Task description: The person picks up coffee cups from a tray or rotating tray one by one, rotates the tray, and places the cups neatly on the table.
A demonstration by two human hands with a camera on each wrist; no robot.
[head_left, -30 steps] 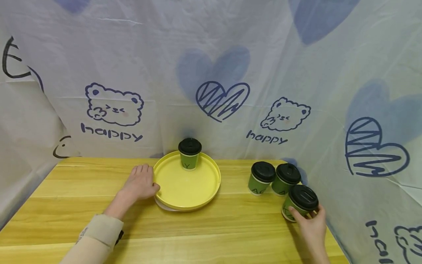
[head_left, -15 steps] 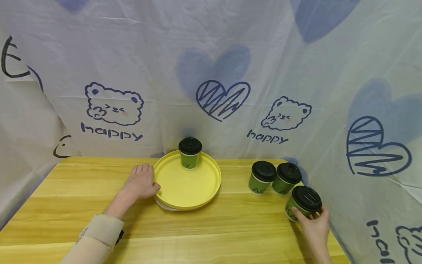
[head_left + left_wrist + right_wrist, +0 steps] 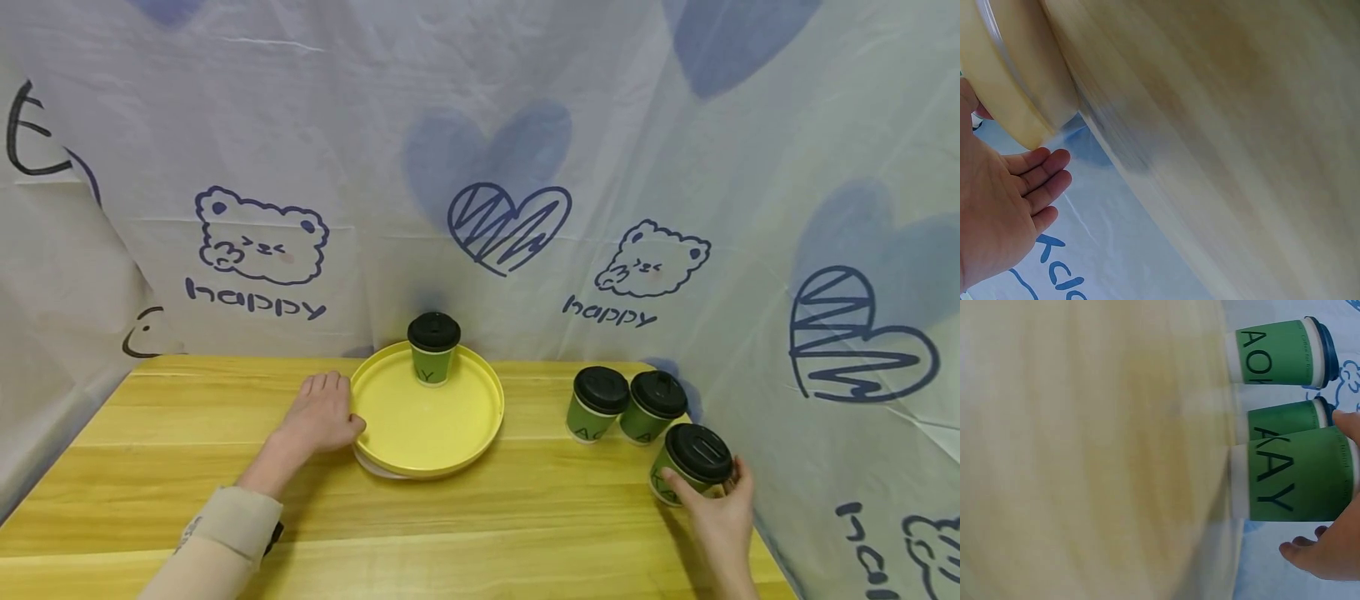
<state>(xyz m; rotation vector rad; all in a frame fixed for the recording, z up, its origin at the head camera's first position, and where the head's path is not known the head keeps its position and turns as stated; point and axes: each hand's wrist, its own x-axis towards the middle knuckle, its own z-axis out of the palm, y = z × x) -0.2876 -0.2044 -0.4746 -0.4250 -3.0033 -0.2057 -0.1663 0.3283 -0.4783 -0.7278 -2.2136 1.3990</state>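
Observation:
A round yellow tray [image 3: 423, 429] lies on the table, and a green paper cup with a black lid [image 3: 432, 350] stands near its far rim. My left hand [image 3: 321, 412] pinches the tray's left rim, its thumb over the edge; in the left wrist view its fingers meet the outer side. At the right, another lidded green paper cup [image 3: 688, 467] stands upright, with the letters KAY showing in the right wrist view. My right hand [image 3: 720, 517] is around this cup, thumb at its side. The other fingers [image 3: 1300, 550] stand apart from the cup, a gap showing.
Two more lidded green cups, a left one [image 3: 596, 404] and a right one [image 3: 652, 408], stand close together just behind the cup at my right hand. The wooden table [image 3: 480, 542] ends at a printed white curtain [image 3: 360, 167] behind and to the right.
The cup at my right hand has shifted slightly right, away from the other two. The right hand moved with it, and its fingers have since spread off the cup. The left hand stays put.

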